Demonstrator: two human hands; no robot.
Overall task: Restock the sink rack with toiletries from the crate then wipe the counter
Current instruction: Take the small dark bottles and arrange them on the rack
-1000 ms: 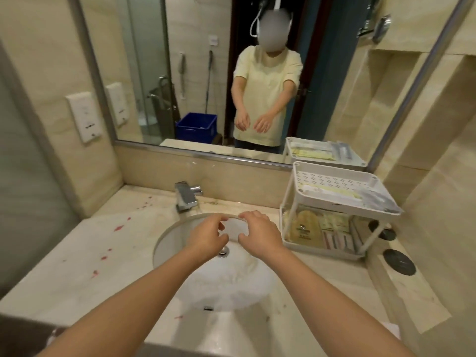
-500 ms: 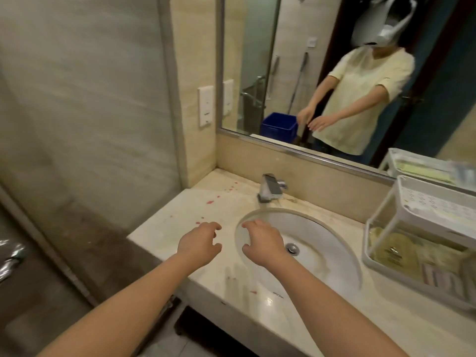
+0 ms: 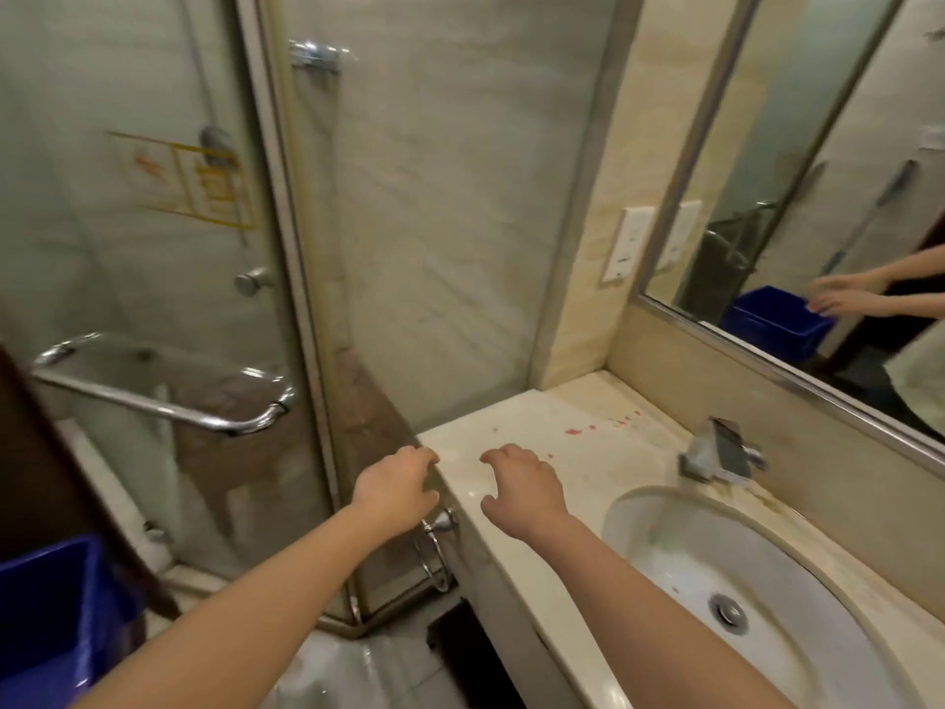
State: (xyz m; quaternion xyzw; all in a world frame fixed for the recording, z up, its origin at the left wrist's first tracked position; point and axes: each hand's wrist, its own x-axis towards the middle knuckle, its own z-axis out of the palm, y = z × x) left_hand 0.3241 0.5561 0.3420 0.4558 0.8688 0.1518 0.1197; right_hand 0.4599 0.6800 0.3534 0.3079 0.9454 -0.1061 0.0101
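Both hands are out in front with nothing in them. The left hand (image 3: 396, 496) hangs just off the left end of the worktop (image 3: 537, 427), over the gap beside the glass shower door (image 3: 153, 299), its grip loose and half-curled around air. The right hand (image 3: 524, 491) hovers over the worktop's near left corner, fingers spread and bent, grip likewise holding nothing.

The blue crate (image 3: 48, 621) sits low at the near left edge of view, down by the floor and well apart from either hand; a blue bin also shows in the mirror (image 3: 797, 197) at the far right. What the crate contains cannot be made out from here. The sink rack is out of view, so how full it is cannot be judged.

Red spots (image 3: 603, 424) are scattered on the worktop between the far left corner and the tap (image 3: 721, 455), with a few more specks inside the basin (image 3: 757, 596). No cloth is visible anywhere. So the wiping looks undone, and it has no tool in hand yet.

My reading: with bare hands angled toward the crate side, the person is most likely going for more toiletries or a cloth. Restocking may be partly done; the wipe is plainly left
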